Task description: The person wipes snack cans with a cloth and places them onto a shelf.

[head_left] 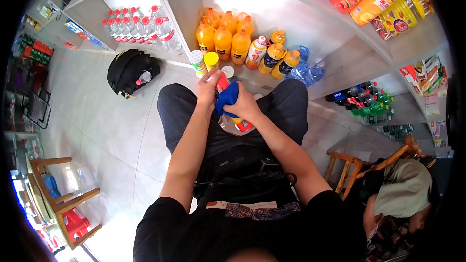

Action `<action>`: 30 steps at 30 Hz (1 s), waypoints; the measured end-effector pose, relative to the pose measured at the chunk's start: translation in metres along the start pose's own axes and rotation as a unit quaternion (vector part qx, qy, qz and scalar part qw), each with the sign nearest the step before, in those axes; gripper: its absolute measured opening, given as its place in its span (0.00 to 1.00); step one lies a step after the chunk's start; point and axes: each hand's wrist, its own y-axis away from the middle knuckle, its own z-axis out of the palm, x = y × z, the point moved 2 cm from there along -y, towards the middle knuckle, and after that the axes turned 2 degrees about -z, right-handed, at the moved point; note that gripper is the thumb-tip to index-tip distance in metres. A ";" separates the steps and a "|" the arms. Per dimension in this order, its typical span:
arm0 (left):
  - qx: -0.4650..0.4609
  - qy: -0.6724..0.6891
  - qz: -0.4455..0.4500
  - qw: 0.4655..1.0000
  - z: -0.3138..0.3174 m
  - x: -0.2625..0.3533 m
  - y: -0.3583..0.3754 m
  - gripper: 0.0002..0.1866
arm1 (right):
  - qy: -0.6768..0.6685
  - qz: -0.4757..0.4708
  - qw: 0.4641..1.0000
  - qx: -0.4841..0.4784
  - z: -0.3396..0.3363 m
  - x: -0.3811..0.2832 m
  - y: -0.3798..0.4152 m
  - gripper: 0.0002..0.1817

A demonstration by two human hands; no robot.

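Between my knees, my left hand [208, 90] is closed at the side of a red container [223, 83] with a pale round lid. My right hand [244, 105] grips a bunched blue cloth [227, 98], which is pressed close against the container and hides its lower part. Just below the cloth, a red-and-yellow packaged item [243, 125] shows between my legs. Beyond my left hand stand a yellow-lidded container [211, 59] and a white-lidded container [196, 58] on the floor by the shelf.
Orange juice bottles [223, 41] and blue-wrapped bottles [302, 72] line the low shelf ahead. Water bottles [141, 29] stand left of them. A black backpack [132, 72] lies on the floor. A wooden stool [63, 204] is at left; a seated person [403, 189] is at right.
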 end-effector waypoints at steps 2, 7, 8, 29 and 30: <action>0.016 0.051 0.033 0.998 -0.011 0.002 -0.009 0.25 | 0.017 -0.009 0.999 -0.031 0.002 0.009 0.004 0.54; 0.069 0.127 0.059 0.988 -0.040 0.007 -0.026 0.24 | -0.221 -0.006 0.972 -0.082 -0.003 0.034 0.013 0.38; 0.071 0.149 0.063 0.984 -0.040 0.010 -0.026 0.25 | -0.313 -0.005 0.946 -0.089 -0.007 0.037 0.013 0.34; 0.058 0.229 -0.049 0.971 -0.040 -0.019 -0.040 0.21 | -0.662 0.124 0.738 0.034 -0.009 0.063 0.013 0.20; 0.058 0.222 -0.051 0.972 -0.038 -0.016 -0.038 0.20 | -0.686 0.137 0.712 0.060 -0.010 0.063 0.011 0.19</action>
